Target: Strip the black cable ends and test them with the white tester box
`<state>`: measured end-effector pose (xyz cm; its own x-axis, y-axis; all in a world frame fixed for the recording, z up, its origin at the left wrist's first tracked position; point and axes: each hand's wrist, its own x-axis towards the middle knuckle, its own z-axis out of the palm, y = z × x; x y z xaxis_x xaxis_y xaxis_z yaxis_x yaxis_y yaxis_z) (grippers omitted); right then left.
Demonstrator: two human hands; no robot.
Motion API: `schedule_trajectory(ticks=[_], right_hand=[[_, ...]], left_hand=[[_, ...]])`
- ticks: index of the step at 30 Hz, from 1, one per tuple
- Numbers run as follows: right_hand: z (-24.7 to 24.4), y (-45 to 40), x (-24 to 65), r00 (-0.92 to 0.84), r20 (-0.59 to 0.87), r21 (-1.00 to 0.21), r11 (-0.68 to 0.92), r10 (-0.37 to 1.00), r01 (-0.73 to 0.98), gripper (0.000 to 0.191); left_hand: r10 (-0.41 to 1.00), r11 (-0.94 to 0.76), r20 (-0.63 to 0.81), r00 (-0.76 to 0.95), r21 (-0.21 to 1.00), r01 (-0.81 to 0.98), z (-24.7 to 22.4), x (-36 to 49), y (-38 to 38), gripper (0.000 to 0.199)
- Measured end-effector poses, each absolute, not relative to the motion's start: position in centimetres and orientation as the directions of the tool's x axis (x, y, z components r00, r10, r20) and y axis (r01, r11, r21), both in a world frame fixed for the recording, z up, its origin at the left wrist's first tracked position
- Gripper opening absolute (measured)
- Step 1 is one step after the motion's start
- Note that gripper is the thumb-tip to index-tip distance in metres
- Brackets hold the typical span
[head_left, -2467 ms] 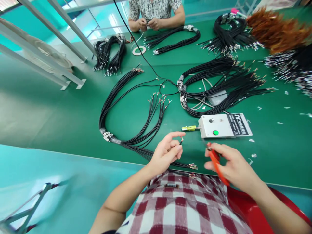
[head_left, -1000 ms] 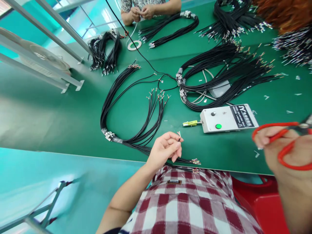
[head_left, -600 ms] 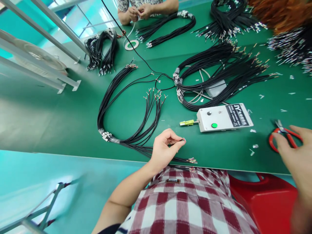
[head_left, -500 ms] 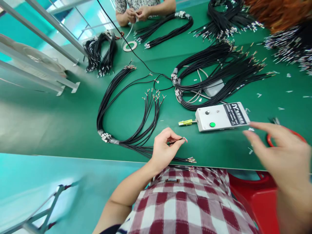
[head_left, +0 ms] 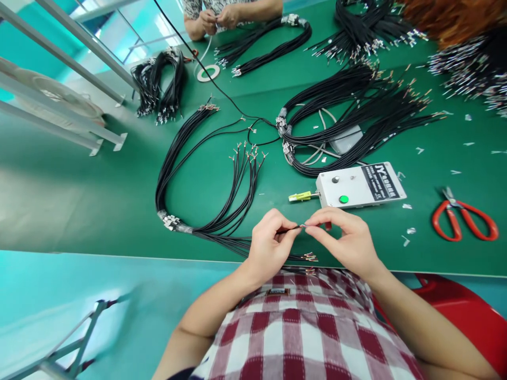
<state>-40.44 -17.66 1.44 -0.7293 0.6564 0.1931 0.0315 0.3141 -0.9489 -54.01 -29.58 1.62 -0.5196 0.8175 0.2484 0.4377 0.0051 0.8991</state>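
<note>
My left hand (head_left: 272, 245) pinches a black cable (head_left: 291, 229) a little behind its stripped end. Meeting it from the right, my right hand (head_left: 343, 240) has thumb and forefinger closed on the thin wires at that end. The cable belongs to a taped bundle of black cables (head_left: 168, 174) curving away to the left, with connectors (head_left: 171, 222) along its bend. Other stripped ends (head_left: 310, 257) lie just below my hands. Beyond my right hand rests a grey box (head_left: 360, 184) with a green button and a yellow clamp-like tip (head_left: 300, 196).
Red-handled cutters (head_left: 455, 214) lie at the right among wire scraps. More black cable bundles (head_left: 328, 121) cover the back of the green table (head_left: 130, 221). A roll of white tape (head_left: 208, 73) sits near another person's hands (head_left: 217, 20). Metal bars (head_left: 75, 58) stand at the left.
My right hand has come left from beside the red-handled cutters to the cable end, and its fingers have closed there. The cutters are now uncovered. My left hand keeps its pinch.
</note>
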Motion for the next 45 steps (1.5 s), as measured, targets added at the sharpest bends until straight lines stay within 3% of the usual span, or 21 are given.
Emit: schedule_trajectory(ticks=[4, 7, 11, 18, 23, 30, 36, 38, 45], right_hand=[[0.3, -17.0, -41.1, -0.79, -0.152, -0.984, -0.166, 0.594, 0.065, 0.023], [-0.4, -17.1, -41.5, -0.799, -0.234, -0.933, -0.36, 0.554, 0.023, 0.028], [-0.5, -17.6, -41.4, -0.735, -0.173, -0.959, -0.283, 0.656, -0.027, 0.024], [-0.4, -18.9, -41.5, -0.616, 0.14, -0.985, 0.172, 0.775, -0.008, 0.005], [-0.4, -19.4, -42.3, -0.633, 0.086, -0.992, 0.123, 0.769, 0.016, 0.01], [-0.1, -19.5, -43.0, -0.612, 0.115, -0.98, 0.189, 0.782, 0.057, 0.006], [-0.8, -20.6, -43.6, -0.645, -0.111, -0.971, -0.22, 0.756, -0.092, 0.021], [-1.1, -21.0, -43.8, -0.631, -0.13, -0.954, -0.269, 0.765, -0.13, 0.021], [-0.4, -20.5, -43.8, -0.588, -0.03, -0.998, -0.059, 0.808, -0.03, 0.015]], left_hand=[[0.873, 0.098, -0.003, -0.487, 0.981, 0.17, 1.6, -54.3, -29.7, 0.014], [0.848, 0.213, -0.247, -0.469, 0.969, -0.125, 1.6, -54.7, -29.8, 0.028], [0.825, 0.249, -0.36, -0.435, 0.923, -0.292, 1.7, -55.1, -29.8, 0.037], [0.833, 0.21, -0.354, -0.425, 0.913, -0.35, 1.5, -55.1, -29.8, 0.036], [0.828, 0.212, -0.349, -0.44, 0.92, -0.331, 1.4, -55.1, -29.9, 0.037], [0.81, 0.167, -0.255, -0.529, 0.964, -0.209, 1.6, -54.4, -29.6, 0.033], [0.78, 0.072, -0.193, -0.596, 0.973, -0.22, 1.5, -54.1, -29.5, 0.033], [0.785, 0.069, -0.194, -0.589, 0.971, -0.227, 1.5, -54.2, -29.6, 0.032], [0.799, 0.099, -0.189, -0.571, 0.978, -0.185, 1.4, -54.2, -29.6, 0.029]])
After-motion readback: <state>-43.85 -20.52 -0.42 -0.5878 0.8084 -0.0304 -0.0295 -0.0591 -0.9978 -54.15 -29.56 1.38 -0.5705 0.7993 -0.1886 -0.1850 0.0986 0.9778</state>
